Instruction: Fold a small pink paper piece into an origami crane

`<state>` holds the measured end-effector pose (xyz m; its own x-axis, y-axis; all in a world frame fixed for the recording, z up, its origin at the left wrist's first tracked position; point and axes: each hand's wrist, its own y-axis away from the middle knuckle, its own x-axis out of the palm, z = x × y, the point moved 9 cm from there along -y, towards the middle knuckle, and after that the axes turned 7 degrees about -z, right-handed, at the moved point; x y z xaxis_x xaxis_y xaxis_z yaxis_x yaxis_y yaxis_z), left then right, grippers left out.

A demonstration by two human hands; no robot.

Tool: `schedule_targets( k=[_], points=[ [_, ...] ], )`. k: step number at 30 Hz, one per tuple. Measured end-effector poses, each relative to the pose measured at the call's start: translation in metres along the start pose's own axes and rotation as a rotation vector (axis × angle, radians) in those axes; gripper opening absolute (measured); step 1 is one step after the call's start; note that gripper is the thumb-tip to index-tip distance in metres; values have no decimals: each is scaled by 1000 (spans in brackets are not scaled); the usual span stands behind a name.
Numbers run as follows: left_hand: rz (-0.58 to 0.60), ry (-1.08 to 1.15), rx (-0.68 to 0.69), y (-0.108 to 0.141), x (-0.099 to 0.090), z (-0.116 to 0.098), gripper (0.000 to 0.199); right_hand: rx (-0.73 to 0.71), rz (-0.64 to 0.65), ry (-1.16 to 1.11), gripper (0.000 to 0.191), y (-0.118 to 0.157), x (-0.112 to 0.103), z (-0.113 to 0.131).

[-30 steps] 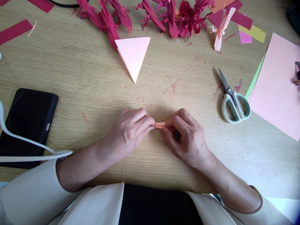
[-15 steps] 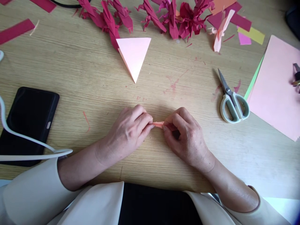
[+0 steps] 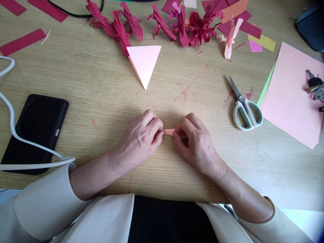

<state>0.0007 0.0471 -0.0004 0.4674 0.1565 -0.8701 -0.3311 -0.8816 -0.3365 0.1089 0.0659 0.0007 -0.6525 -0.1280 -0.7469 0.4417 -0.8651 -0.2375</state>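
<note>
Between my hands runs a narrow, folded strip of salmon-pink paper (image 3: pixel 168 132), low over the table's middle. My left hand (image 3: pixel 143 136) pinches one end between thumb and fingertips. At the other end, my right hand (image 3: pixel 198 145) grips it the same way, fingers curled; both ends are hidden by the fingers. A pale pink folded paper triangle (image 3: pixel 144 64) lies beyond my hands, its point toward me. Scissors (image 3: pixel 245 109) with pale green handles rest to the right, blades pointing away.
Several crimson folded paper figures (image 3: pixel 159 23) line the far side, with a light pink one (image 3: pixel 231 40) near paper offcuts (image 3: pixel 262 42). Pink sheets (image 3: pixel 286 94) with keys (image 3: pixel 315 86) on them lie right. At left are a black phone (image 3: pixel 37 125) and a white cable (image 3: pixel 30 145).
The camera view has shifted slightly, bringing more of the keys and far edge into sight. Both hands keep their pinch on the paper strip, with little visible movement.
</note>
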Motion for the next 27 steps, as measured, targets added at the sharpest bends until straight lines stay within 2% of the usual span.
schedule_targets(
  k=[15, 18, 20, 23, 25, 27],
  points=[
    [47, -83, -121, -2, 5, 8, 5, -37, -12, 19, 14, 1, 5, 2],
    [7, -93, -142, 0, 1, 7, 2, -54, -35, 24, 14, 2, 7, 1],
    [-50, -77, -110, 5, -5, 2, 5, -67, -48, 27, 14, 2, 7, 0],
    [-78, -122, 60, 18, -11, -18, 21, -85, -69, 21, 13, 2, 7, 0],
    [-63, -186, 151, 28, -11, -28, 33, -92, -79, 14, 13, 2, 6, 0],
    [-37, -233, 173, 34, -11, -31, 39, -95, -87, 8, 13, 2, 6, 0]
  ],
)
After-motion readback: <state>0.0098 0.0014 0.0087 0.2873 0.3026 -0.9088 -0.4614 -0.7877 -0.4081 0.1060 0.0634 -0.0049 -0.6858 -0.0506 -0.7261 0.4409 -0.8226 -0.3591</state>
